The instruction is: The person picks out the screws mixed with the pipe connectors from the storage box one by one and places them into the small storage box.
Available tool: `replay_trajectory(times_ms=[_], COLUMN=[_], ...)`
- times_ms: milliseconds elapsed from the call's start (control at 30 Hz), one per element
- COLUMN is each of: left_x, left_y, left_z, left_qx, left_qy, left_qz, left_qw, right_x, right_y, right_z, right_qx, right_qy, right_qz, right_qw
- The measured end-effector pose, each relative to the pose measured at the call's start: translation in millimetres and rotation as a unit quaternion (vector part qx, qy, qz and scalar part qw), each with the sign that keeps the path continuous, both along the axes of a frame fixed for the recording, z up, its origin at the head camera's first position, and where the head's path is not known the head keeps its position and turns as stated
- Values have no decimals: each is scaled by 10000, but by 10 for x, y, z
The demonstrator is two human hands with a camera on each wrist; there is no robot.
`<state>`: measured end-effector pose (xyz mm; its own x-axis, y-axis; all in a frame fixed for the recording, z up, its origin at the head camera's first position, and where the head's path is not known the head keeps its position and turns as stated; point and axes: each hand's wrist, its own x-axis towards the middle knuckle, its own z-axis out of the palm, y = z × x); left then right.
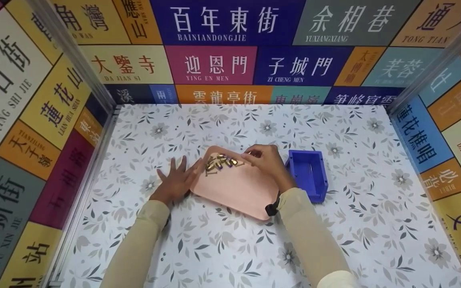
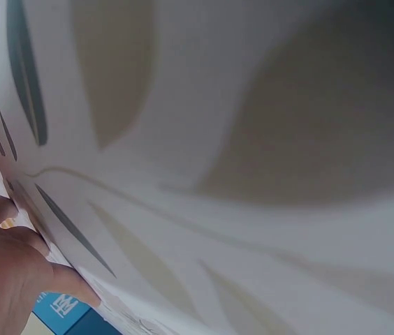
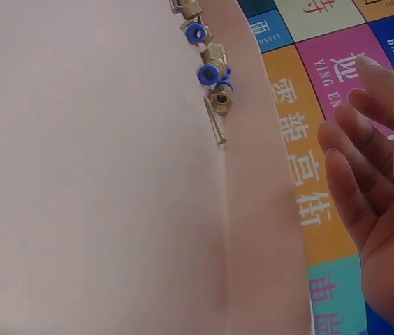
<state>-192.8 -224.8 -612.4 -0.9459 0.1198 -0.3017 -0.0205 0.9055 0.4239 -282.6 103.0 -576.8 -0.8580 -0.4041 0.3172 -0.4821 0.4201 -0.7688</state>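
Note:
A pink tray (image 1: 234, 188) lies at an angle on the flowered tabletop. Brass fittings with blue collars (image 3: 211, 72) and a few screws (image 3: 215, 122) are gathered along its far side, toward the left corner. My left hand (image 1: 176, 180) has its fingers spread, the nearest ones at the tray's left edge. Above the tray's far right edge is my right hand (image 1: 264, 158); in the right wrist view its fingers (image 3: 351, 188) are loosely bent beside the rim, with nothing visible in them. The left wrist view shows mostly tabletop, with part of the left hand at lower left.
Just right of my right forearm stands a blue open bin (image 1: 320, 176), with a thin screw-like piece (image 1: 311, 168) inside. Panels with street-sign lettering (image 1: 210, 66) wall the table at the back and both sides.

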Motion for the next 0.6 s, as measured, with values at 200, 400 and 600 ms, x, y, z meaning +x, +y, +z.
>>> replay_trajectory(times_ms=[200,400,600], left_x=[-2,6,2], left_y=[-6,-20,-20], left_z=[-12,-30,-29], left_qx=[97,107,110], left_qy=[-22,49,0], left_qz=[39,-64,-18], left_qw=[9999,9999,9999], right_x=[8,32,57], right_y=[-99,-140,-157], right_z=[-78,-174,-226], right_qx=[-7,-9,-26], right_qy=[-200,-418,-796], right_qz=[85,87,-126], right_qw=[9998,9991,9967])
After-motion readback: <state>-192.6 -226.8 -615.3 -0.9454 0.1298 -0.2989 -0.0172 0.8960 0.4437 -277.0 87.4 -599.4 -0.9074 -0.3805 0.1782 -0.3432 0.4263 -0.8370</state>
